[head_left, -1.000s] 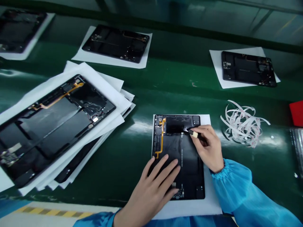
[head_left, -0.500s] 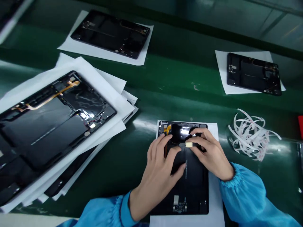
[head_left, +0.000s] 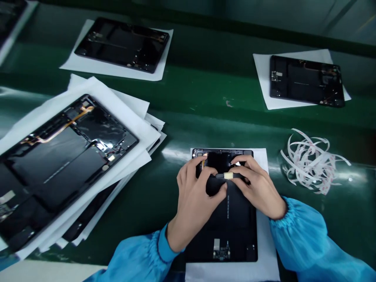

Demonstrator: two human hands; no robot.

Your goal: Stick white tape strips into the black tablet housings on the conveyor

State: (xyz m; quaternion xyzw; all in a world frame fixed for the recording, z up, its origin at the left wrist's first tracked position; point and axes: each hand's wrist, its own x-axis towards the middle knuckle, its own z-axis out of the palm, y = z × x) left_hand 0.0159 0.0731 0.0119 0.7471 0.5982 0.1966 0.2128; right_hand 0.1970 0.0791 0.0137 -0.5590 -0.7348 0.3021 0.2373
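Head view shows the right hand [head_left: 258,190] pinching a cream-tipped tool [head_left: 228,176] on the tablet [head_left: 235,227] while the left hand [head_left: 195,196], holding nothing, braces it, so light, steady pressure seems wise.

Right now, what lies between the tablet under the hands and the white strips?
In the head view, only the rim of the white sheet and bare green belt.

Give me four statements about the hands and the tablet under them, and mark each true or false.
1. The left hand and the right hand both touch the nearest tablet. True.
2. The right hand holds a beige-tipped tool. True.
3. The white strips lie left of that tablet. False: they lie to its right.
4. That tablet lies bare on the green surface. False: a white sheet lies under it.
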